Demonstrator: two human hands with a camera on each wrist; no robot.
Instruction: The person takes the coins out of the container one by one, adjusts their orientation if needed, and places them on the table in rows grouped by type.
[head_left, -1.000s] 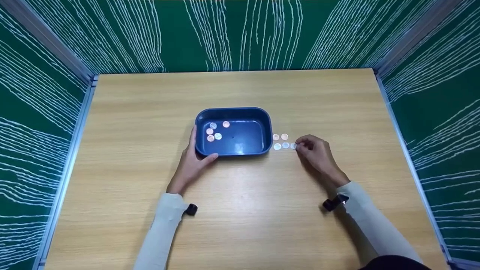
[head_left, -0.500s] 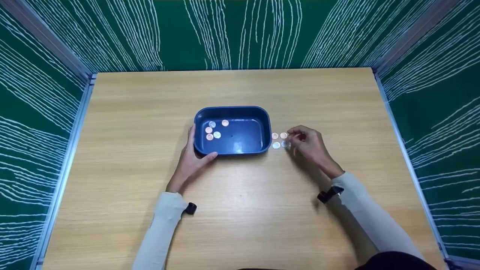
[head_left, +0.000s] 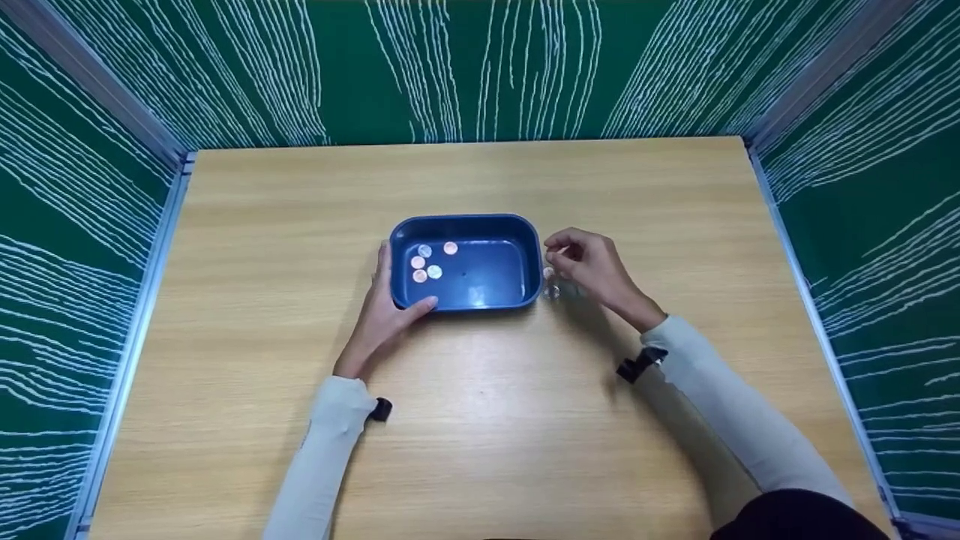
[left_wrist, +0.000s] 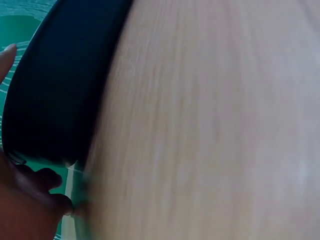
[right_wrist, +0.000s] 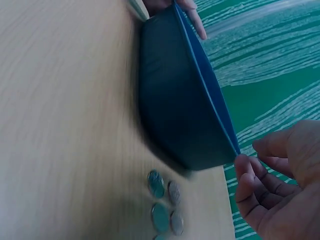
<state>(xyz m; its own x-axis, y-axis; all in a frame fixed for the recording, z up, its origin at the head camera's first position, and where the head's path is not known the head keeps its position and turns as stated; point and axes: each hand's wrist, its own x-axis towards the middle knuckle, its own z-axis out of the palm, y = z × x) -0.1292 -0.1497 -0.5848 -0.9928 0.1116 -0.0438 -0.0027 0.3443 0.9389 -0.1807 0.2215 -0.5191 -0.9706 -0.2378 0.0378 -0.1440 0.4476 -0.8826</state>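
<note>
- Blue tub (head_left: 491, 274) has the left hand (head_left: 379, 316) holding its left end, fingers on the outside and thumb on the near edge.
- Right hand (head_left: 592, 264) is just beside the tub's right end, fingers bent, tips close together. I cannot tell if they pinch anything.
- Five coins (head_left: 418, 262) lie flat inside the tub, toward its left.
- Five more coins (right_wrist: 174, 192) lie on the desk (head_left: 480, 420) just outside the tub's right end; one is cut off in the right wrist view.
- The work looks about half done, with as many coins out as in.
- Green walls (head_left: 349, 60) stand on three sides.
</note>
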